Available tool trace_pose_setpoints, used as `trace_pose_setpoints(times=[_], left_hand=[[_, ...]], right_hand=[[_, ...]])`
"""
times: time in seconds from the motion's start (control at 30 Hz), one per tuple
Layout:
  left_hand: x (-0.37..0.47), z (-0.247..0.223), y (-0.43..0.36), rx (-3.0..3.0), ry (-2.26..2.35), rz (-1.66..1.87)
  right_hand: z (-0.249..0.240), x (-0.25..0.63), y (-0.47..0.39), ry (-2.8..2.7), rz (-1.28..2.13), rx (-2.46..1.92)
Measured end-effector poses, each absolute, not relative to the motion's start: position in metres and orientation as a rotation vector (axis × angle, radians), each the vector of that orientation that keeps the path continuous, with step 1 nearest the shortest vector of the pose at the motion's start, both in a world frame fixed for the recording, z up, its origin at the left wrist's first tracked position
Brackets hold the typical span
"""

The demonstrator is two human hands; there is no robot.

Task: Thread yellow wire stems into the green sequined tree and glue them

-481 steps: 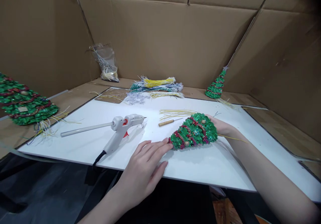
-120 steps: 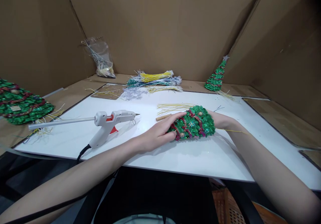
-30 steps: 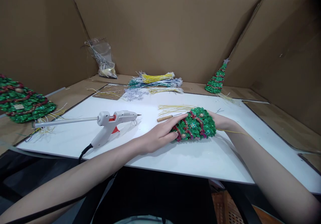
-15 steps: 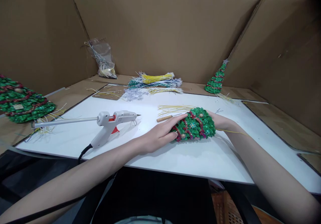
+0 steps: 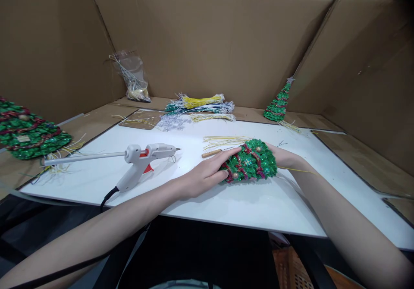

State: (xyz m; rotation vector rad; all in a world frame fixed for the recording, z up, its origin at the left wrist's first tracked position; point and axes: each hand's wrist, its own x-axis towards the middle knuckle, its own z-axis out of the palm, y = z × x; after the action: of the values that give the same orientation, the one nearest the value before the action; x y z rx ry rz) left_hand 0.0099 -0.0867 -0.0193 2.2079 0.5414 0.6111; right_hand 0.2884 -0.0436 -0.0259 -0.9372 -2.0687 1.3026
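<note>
A small green Christmas tree (image 5: 254, 159) with red garland and little gold baubles lies on its side on the white board, its wide base to the right. My left hand (image 5: 207, 174) grips it near its narrow end, thumb in front and fingers over the top. Behind the base is my right hand (image 5: 274, 151); its fingers are hidden by the tree. One yellow wire (image 5: 293, 168) sticks out from the base across my right wrist. Just beyond my left hand lies a wooden-handled tool (image 5: 211, 153), its far end partly covered.
A white glue gun (image 5: 139, 164) with a long glue stick stands at left, nozzle pointing right. Yellow wires (image 5: 223, 140) lie behind the held tree. Farther back are wire bundles (image 5: 200, 103) and a plastic bag (image 5: 133, 80). Other decorated trees stand left (image 5: 29, 131) and right (image 5: 278, 103).
Almost nothing differs. The whole view has shifted very slightly; both hands keep their places at the tree.
</note>
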Motion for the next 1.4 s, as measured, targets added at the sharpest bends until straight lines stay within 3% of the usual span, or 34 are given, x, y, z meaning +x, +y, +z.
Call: trace_pose_setpoints(times=[1.4], left_hand=[[0.0109, -0.0193, -0.0882, 2.232, 0.567, 0.644]], right_hand=[[-0.0237, 0.2854, -0.045, -2.035, 1.332, -0.964]])
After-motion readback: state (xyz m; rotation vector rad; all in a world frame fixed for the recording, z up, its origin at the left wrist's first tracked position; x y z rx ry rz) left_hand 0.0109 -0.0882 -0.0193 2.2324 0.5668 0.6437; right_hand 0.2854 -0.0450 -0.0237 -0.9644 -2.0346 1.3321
